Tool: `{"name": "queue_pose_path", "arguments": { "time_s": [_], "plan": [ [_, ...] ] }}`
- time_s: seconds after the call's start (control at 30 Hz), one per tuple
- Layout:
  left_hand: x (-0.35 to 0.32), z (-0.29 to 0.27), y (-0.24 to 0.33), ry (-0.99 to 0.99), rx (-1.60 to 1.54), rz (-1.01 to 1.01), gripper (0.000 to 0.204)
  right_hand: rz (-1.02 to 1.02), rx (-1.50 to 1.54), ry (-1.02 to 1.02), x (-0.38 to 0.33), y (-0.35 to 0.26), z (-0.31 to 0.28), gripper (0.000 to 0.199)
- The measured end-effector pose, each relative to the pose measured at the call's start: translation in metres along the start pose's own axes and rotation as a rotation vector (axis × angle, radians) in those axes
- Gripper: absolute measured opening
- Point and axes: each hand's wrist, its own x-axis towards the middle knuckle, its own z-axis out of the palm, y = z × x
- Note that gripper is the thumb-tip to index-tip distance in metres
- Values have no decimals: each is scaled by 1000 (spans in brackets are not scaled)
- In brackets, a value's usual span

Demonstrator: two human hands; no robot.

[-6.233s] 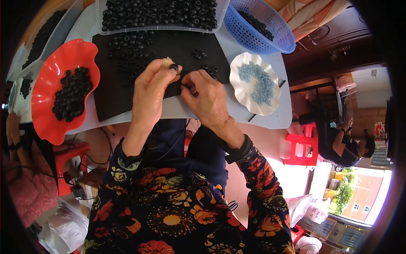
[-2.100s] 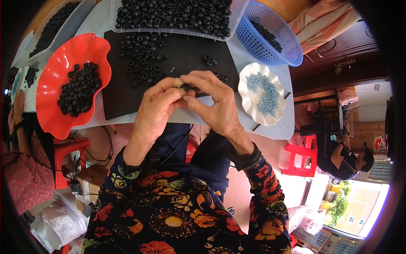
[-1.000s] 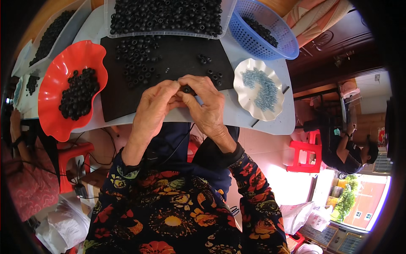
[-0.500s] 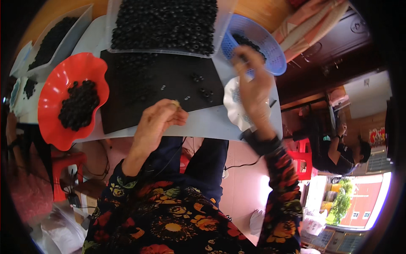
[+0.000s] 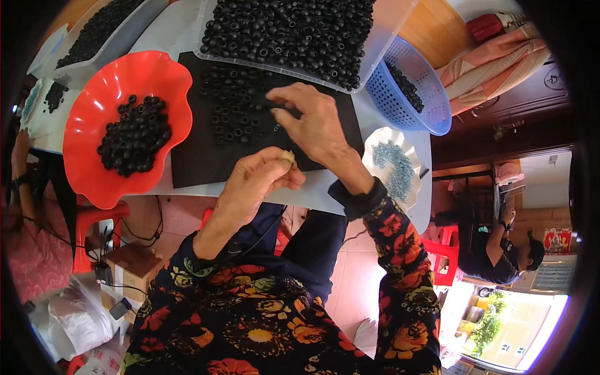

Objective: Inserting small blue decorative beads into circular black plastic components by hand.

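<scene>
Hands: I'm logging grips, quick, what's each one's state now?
Left hand: curled; whether it holds anything cannot be told.
Right hand: open over the mat, nothing visible held.

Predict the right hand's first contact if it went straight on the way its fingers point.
Probably the loose black beads on the dark mat: the right hand points left toward them. Its height is unclear, so it might pass above.

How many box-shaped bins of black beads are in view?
2: a clear bin at top centre and a grayish bin at upper left. Both are partly cut off; others may be hidden.
</scene>
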Motion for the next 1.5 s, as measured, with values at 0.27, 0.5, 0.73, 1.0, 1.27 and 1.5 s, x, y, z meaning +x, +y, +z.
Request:
{"name": "queue_pose_path", "arguments": {
  "time_s": [0.27, 0.5, 0.73, 1.0, 1.27, 1.5],
  "plan": [
    [0, 0, 1, -16, -10, 0, 19, -63, -228, -113, 7, 4, 10, 24],
    [-2, 1, 3, 56, -33, 90, 19, 54, 96, 55, -26, -19, -16, 23],
    [7, 16, 7, 50, 110, 107, 21, -27, 70, 112, -67, -38, -29, 22],
    [11, 17, -1, -24, 6, 122, 18, 45, 178, 125, -78, -39, -38, 23],
    [10, 14, -9, 53, 325, 183, 19, 173, 332, 134, -84, -35, -36, 17],
    [7, 17, -9, 53, 448, 244, 21, 174, 259, 75, -84, -33, -42, 12]
  ]
}}
